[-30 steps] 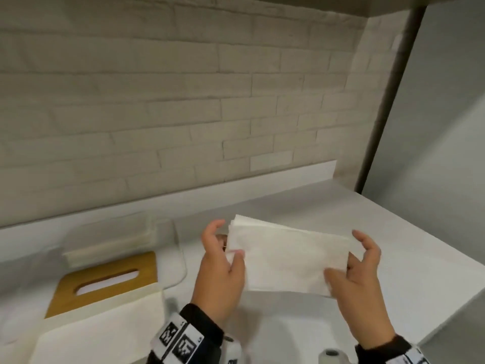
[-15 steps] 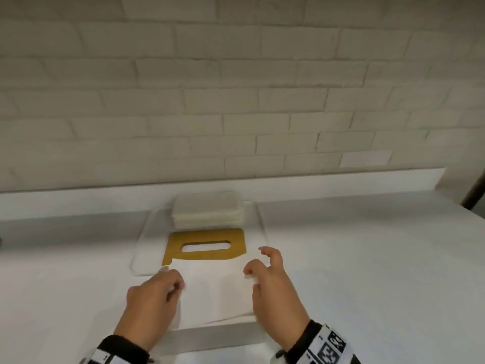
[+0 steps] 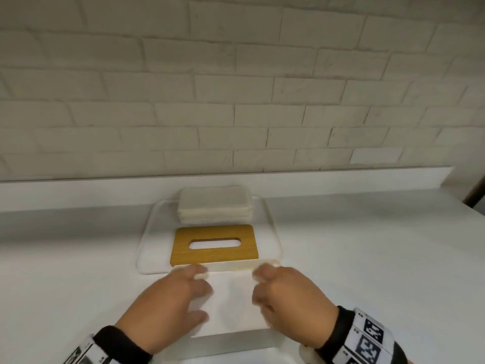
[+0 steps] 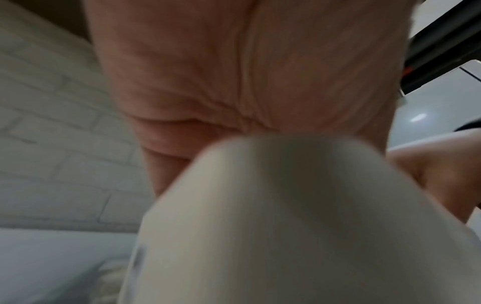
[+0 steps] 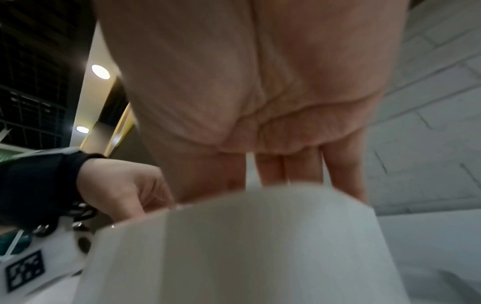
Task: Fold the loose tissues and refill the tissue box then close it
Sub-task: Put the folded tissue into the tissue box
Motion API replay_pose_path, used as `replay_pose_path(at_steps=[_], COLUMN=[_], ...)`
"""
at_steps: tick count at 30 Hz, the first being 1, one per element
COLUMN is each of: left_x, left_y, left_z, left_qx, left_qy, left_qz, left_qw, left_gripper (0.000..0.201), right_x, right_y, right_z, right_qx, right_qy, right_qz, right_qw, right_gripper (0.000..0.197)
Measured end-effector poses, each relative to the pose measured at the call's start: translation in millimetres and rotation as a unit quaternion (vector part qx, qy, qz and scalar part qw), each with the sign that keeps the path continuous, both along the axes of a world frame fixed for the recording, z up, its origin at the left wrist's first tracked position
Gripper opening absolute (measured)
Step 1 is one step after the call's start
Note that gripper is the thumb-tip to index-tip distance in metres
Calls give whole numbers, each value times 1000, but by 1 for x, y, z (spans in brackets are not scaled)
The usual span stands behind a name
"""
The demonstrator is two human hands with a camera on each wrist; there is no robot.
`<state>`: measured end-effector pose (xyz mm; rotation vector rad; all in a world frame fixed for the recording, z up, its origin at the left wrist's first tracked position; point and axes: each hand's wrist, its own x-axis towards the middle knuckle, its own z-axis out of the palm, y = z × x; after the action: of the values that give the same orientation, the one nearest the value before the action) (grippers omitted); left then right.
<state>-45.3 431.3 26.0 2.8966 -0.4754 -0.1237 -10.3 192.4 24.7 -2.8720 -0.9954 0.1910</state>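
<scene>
A white tissue box [image 3: 231, 345] stands open at the counter's front edge. A folded wad of white tissues [image 3: 231, 303] lies in its opening. My left hand [image 3: 178, 292] holds the wad's left end, thumb on top. My right hand [image 3: 286, 292] pinches the right end; in the right wrist view a thin tissue edge [image 5: 250, 170] shows between thumb and straight fingers. The box wall [image 4: 260, 226] hides the left fingers in the left wrist view. The wooden lid [image 3: 183, 248], with its slot, lies flat just behind the box.
A clear tray [image 3: 273, 232] carries the lid and, behind it, a stack of tissues [image 3: 214, 206]. A white brick wall [image 3: 236, 101] runs along the back of the white counter [image 3: 367, 258]. The counter's right end lies at the far right.
The folded tissues were held up in the air to the right a second ago. Both hands have carried them left and down into the open box, sinking lower in the last half second.
</scene>
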Motion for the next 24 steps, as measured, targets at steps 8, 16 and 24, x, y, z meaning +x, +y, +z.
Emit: replay_pose_path(at_steps=[8, 16, 24], left_x=[17, 90, 265], left_y=[0, 56, 60], left_z=[-9, 75, -3], left_qx=[117, -186, -217], left_qy=[103, 97, 98], left_qz=[-109, 67, 353], left_qw=[982, 975, 905], left_gripper=[44, 40, 45], right_x=[30, 149, 279], right_y=[-5, -23, 56], right_z=[0, 84, -6], right_qx=[-91, 211, 160], right_qy=[156, 231, 211], right_qz=[103, -121, -317], right_qw=[978, 942, 911], right_gripper=[39, 11, 45])
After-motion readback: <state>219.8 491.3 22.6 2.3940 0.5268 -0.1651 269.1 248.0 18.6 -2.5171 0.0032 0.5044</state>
